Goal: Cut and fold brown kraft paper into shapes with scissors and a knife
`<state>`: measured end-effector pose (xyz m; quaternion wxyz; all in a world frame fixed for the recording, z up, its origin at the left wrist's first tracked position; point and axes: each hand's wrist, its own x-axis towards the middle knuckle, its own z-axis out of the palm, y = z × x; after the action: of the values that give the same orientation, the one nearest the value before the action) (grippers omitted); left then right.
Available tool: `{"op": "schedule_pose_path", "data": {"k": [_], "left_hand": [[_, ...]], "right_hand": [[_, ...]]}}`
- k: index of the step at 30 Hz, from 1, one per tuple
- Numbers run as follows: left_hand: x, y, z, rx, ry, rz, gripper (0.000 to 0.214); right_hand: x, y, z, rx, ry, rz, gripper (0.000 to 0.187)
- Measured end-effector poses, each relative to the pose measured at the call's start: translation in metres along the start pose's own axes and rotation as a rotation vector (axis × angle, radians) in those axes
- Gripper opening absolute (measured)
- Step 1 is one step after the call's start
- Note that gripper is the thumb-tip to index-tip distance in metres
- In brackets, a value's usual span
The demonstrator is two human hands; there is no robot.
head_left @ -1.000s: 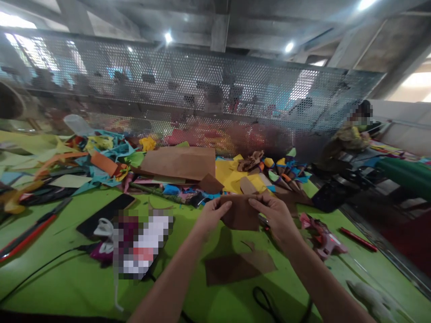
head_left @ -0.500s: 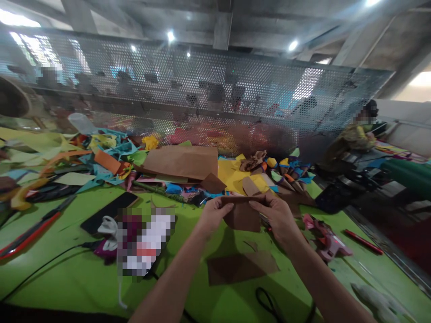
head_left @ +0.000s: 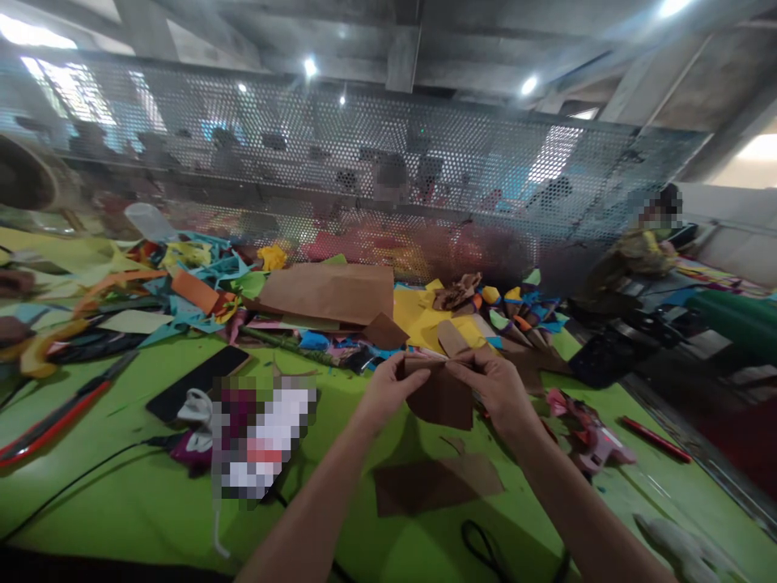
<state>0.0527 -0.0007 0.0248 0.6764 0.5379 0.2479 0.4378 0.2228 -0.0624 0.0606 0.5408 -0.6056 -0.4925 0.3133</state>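
Between my two hands is a piece of brown paper [head_left: 442,398], held up over the green table. My left hand [head_left: 397,387] pinches its upper left edge with thumb and fingers. At the upper right edge, my right hand [head_left: 490,379] pinches it too, the thumbs pointing toward each other. The top edge looks folded, and its lower part hangs down toward me. Below lies a flat brown paper strip [head_left: 434,487] on the table, partly in shadow. Small brown scraps [head_left: 453,444] rest just above that strip.
A pink glue gun [head_left: 604,449] and a red pen [head_left: 656,439] lie right. Left are a phone [head_left: 197,382], a plug adapter with cords [head_left: 197,445] and red-handled scissors [head_left: 61,417]. Coloured paper and a large brown sheet [head_left: 328,293] line the back before a perforated metal screen [head_left: 364,162].
My thumbs have come closer together along the paper's top edge. The brown paper's face has tilted and hangs slightly lower, while things on the table stay put.
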Motion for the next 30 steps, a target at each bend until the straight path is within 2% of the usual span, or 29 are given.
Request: {"op": "schedule_pose_path", "data": {"k": [11,16,25,30], "left_hand": [[-0.001,0.007,0.005,0.031,0.055,0.043,0.026],[-0.004,0.009,0.007,0.066,0.037,0.068,0.021],[-0.004,0.009,0.001,0.07,-0.015,0.071,0.021],[-0.003,0.009,0.0,0.013,0.032,0.013,0.025]], "right_hand": [[-0.004,-0.013,0.009,-0.133,-0.12,0.002,0.033],[-0.003,-0.008,0.009,-0.146,-0.114,-0.003,0.032],[-0.002,-0.002,-0.005,-0.16,-0.166,-0.01,0.032],[-0.001,-0.003,-0.011,-0.214,-0.092,0.001,0.033]]}}
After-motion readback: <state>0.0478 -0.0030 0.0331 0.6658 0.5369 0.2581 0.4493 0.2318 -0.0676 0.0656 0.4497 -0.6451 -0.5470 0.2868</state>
